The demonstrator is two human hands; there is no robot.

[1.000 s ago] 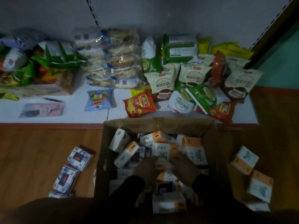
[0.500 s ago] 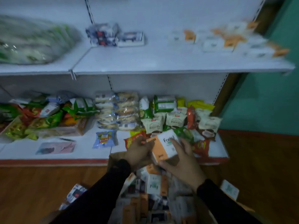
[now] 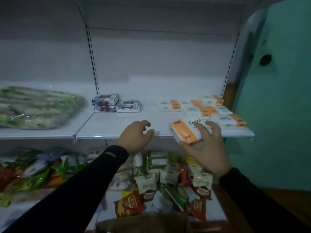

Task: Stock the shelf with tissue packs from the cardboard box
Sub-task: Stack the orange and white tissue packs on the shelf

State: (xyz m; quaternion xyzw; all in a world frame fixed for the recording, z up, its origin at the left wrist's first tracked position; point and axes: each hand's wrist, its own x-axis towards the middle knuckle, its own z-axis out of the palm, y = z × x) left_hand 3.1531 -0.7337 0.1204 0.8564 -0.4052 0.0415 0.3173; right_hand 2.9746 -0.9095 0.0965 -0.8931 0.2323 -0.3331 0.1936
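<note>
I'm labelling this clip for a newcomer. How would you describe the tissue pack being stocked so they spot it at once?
Find the white upper shelf, then its right front edge. There the right hand holds an orange-and-white tissue pack; unlike the stocked packs behind it, it is tilted and gripped.

"Facial" on tissue pack [image 3: 186, 130]

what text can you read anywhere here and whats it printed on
"facial": on the orange-and-white tissue pack held in the right hand at the shelf edge.
Prints on the other orange tissue packs, the blue-and-white packs and the snack bags below: too small or blurred to read.
</note>
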